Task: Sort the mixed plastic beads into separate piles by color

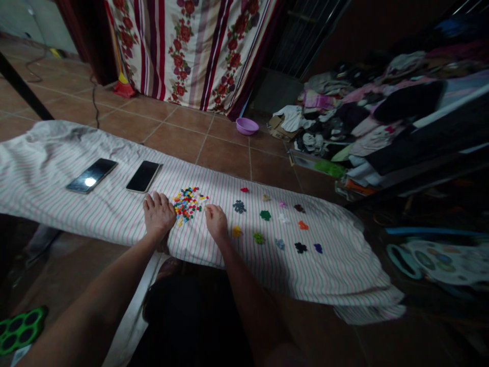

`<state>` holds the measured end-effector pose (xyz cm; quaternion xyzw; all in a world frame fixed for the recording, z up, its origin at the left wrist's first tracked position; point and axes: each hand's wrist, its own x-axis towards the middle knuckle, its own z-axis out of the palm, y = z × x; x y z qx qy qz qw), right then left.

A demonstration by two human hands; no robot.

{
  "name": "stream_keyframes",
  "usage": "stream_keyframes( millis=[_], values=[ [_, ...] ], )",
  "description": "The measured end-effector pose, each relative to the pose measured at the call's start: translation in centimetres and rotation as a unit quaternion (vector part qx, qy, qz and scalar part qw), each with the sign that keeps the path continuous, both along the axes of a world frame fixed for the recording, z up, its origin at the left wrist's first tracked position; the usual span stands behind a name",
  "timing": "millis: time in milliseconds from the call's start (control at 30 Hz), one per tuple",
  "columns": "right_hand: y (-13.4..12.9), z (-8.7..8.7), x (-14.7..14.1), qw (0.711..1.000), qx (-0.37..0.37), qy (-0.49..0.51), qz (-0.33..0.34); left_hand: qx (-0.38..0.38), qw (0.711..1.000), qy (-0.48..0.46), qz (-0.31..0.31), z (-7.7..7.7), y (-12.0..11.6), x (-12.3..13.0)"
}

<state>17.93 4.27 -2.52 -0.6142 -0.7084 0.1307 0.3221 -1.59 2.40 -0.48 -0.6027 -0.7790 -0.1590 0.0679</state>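
Observation:
A mixed heap of small colourful pieces (187, 204), bead-like in size, lies on a striped cloth (202, 244). Flat against the cloth at the heap's left edge, my left hand (158, 213) has its fingers stretched out. My right hand (216, 221) is at the heap's right side, thumb and fingers pinched together; what is between them is too small to make out. Single-colour clusters are spread to the right, among them a grey cluster (240, 206), a dark green cluster (265, 215), a yellow cluster (237, 231), a lime cluster (259, 238) and a black cluster (300, 247).
Two phones, a left phone (91, 176) and a right phone (143, 176), lie left of the heap. Beyond the cloth, a purple basin (247, 126) sits on the tiled floor near a floral curtain (183, 51). Piled clothes (344, 112) fill the right side.

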Motion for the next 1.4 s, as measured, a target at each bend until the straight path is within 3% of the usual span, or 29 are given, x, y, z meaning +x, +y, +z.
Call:
stream_keyframes(
  millis=[233, 467, 667, 1033, 1267, 1400],
  values=[
    [-1.0, 0.4, 2.3, 0.998, 0.015, 0.057, 0.013, 0.010, 1.000, 0.005, -0.005, -0.3, 0.0, -0.2],
    [-3.2, 1.3, 6.7, 0.993, 0.111, 0.015, -0.046, 0.005, 1.000, -0.008, -0.011, -0.1, -0.1, -0.2],
    [-5.6, 0.1, 9.7, 0.993, 0.105, 0.006, -0.061, 0.015, 1.000, -0.017, -0.018, -0.4, -0.1, -0.5],
    [-6.4, -1.4, 9.8, 0.989, 0.139, 0.003, -0.049, 0.015, 0.999, -0.038, -0.011, 0.1, -0.1, -0.6],
    [-6.3, -1.7, 9.6, 0.987, 0.156, -0.024, -0.032, 0.049, 0.977, -0.205, -0.026, -0.9, 0.5, -2.3],
    [-6.1, -1.9, 9.6, 0.985, 0.165, -0.016, -0.034, 0.075, 0.970, -0.229, -0.014, -1.9, 0.6, -3.0]
  ],
)
